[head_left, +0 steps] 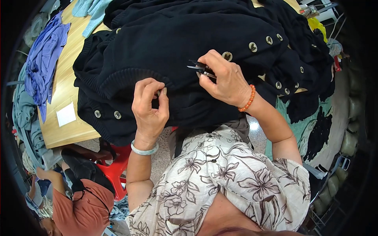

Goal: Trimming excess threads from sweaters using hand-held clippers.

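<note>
A black knitted cardigan (157, 51) with a ribbed edge and large pale-rimmed buttons lies spread over the table in front of me. My left hand (150, 106) is closed at the ribbed edge, thumb and fingertips pinched together. Whatever lies in that pinch, cloth or a thread, is too small to make out. My right hand (224, 76) grips a pair of small thread snips (201, 70), their blades pointing left above the knit. A button (227, 56) shows just beyond the right hand.
More black knitwear with buttons lies to the right and far side. On the wooden table's (71, 131) left part are a white paper (66, 115) and purple garments (45, 59). A co-worker in an orange top (84, 208) sits at lower left beside a red stool (116, 171).
</note>
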`<state>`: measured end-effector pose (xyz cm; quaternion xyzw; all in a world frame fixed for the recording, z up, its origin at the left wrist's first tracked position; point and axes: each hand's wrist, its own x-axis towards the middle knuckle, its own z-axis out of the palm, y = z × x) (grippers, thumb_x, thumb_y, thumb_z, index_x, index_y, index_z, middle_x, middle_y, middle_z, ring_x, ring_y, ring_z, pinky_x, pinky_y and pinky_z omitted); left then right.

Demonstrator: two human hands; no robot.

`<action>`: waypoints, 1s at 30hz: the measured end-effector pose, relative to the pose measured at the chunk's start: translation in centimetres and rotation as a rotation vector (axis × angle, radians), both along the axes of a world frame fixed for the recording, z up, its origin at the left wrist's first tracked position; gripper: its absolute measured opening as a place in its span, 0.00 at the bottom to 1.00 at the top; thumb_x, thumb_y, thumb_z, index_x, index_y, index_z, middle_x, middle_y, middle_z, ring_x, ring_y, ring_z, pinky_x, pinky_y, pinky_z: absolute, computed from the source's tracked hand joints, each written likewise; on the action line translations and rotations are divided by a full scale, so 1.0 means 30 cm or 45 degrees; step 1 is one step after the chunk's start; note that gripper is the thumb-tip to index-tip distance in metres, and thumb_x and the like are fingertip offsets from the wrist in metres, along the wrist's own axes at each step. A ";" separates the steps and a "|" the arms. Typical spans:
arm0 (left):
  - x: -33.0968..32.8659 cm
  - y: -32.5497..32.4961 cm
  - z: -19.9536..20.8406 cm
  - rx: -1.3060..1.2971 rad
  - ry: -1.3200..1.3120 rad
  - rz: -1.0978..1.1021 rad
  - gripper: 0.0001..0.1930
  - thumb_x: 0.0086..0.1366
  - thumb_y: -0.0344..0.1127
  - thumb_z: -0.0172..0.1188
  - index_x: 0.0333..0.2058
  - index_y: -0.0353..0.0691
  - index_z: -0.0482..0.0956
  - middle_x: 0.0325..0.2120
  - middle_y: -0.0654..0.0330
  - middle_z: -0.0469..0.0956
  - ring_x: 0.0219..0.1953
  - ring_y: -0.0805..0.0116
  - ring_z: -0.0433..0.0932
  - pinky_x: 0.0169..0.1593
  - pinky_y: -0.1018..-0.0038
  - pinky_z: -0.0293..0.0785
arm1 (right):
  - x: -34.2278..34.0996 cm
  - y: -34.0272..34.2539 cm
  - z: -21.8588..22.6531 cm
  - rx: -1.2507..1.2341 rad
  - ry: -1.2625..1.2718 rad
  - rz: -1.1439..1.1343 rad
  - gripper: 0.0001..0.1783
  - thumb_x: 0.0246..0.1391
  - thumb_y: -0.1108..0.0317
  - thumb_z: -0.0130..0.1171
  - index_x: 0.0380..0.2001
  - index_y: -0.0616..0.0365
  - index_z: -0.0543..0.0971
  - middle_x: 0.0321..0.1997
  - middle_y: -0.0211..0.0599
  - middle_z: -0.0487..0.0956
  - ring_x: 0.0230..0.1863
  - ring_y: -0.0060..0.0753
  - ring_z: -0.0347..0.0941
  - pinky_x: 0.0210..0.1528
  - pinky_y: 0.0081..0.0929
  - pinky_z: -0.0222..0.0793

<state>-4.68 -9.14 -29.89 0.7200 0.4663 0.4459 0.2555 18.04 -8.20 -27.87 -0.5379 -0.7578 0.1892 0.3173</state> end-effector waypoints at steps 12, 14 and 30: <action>0.072 0.010 0.008 0.415 0.322 0.091 0.12 0.50 0.18 0.67 0.34 0.36 0.79 0.39 0.55 0.77 0.42 0.55 0.74 0.45 0.65 0.72 | 0.060 0.007 0.006 -0.355 0.406 -0.050 0.07 0.59 0.71 0.60 0.37 0.63 0.77 0.29 0.26 0.71 0.26 0.15 0.64 0.28 0.19 0.61; 0.101 0.012 0.032 0.432 0.345 0.059 0.13 0.49 0.21 0.69 0.34 0.37 0.80 0.40 0.55 0.77 0.44 0.55 0.74 0.49 0.63 0.70 | 0.075 0.012 0.008 -0.541 0.478 -0.032 0.08 0.62 0.70 0.59 0.39 0.65 0.77 0.34 0.27 0.75 0.31 0.13 0.68 0.32 0.17 0.65; 0.199 0.072 0.021 0.316 0.566 -0.045 0.17 0.51 0.28 0.71 0.40 0.38 0.77 0.37 0.57 0.75 0.42 0.56 0.71 0.46 0.64 0.66 | 0.145 -0.064 -0.034 -0.554 0.905 -0.007 0.08 0.66 0.69 0.55 0.37 0.65 0.75 0.41 0.36 0.83 0.37 0.15 0.76 0.41 0.16 0.72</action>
